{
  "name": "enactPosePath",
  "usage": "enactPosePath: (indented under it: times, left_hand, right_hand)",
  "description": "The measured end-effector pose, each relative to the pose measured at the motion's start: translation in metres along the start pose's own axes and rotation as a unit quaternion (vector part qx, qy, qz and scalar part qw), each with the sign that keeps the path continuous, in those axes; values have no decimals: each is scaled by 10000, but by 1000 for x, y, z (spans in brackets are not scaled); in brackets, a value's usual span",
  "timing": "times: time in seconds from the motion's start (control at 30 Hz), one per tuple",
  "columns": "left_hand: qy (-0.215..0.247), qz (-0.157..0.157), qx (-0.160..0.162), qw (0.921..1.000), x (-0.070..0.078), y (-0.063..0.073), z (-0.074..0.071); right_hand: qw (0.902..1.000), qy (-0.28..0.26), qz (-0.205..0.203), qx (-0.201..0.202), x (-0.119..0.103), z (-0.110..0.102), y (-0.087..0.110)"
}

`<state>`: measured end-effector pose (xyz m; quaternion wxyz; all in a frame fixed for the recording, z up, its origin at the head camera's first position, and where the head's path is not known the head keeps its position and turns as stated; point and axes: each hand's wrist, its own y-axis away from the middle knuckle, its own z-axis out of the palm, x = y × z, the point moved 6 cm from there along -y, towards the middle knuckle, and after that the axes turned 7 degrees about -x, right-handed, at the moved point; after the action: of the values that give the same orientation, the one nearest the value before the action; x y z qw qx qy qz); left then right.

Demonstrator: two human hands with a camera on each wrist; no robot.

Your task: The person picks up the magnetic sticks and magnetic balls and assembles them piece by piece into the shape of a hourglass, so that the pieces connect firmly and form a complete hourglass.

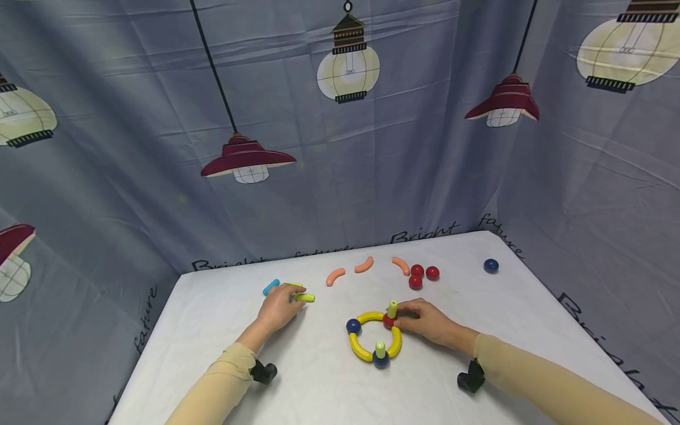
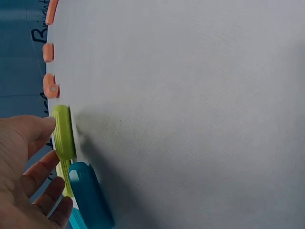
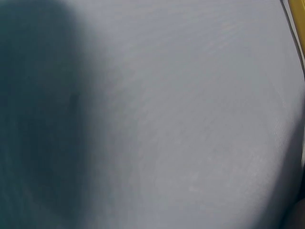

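On the white table lies a ring of yellow curved rods point(image 1: 360, 349) joined by a blue ball point(image 1: 353, 326), a front blue ball point(image 1: 381, 360) and a red ball point(image 1: 388, 321). A lime-green rod point(image 1: 392, 309) stands upright on the red ball, and another lime-green rod point(image 1: 380, 348) on the front blue ball. My right hand point(image 1: 432, 321) holds the red ball from the right side. My left hand point(image 1: 278, 307) has thumb and index finger at a lying lime-green rod point(image 2: 64, 132), beside a second lime rod point(image 2: 65, 179) and a blue rod point(image 2: 89, 195).
Several salmon curved rods point(image 1: 364, 264) lie along the back. Right of them sit red balls point(image 1: 415, 282) in a cluster, and a lone dark blue ball point(image 1: 491, 265) is at the back right. A grey curtain point(image 1: 329, 200) hangs behind the table. The right wrist view shows mostly tabletop.
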<state>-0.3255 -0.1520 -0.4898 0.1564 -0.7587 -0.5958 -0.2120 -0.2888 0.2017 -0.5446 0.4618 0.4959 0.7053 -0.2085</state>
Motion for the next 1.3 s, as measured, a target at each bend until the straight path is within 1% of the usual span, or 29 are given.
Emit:
enactPosePath:
  times: [0.27, 0.53, 0.87, 1.13, 1.3]
  left_hand:
    - [-176, -49, -34, 9998, -2, -2, 3]
    - [-341, -33, -89, 9994, -2, -2, 5]
    - [-524, -29, -79, 9986, 3, -5, 8]
    - [-659, -136, -30, 9977, 4, -8, 10]
    - [-658, -210, -39, 9976, 2, -9, 11]
  right_hand:
    - [9997, -28, 215, 143, 0, 1, 1]
    - [9999, 70, 57, 75, 1, 0, 1]
    - [10000, 63, -40, 19, 1, 1, 0]
    - [10000, 39, 21, 56, 0, 0, 1]
    - [9999, 19, 75, 77, 0, 0, 1]
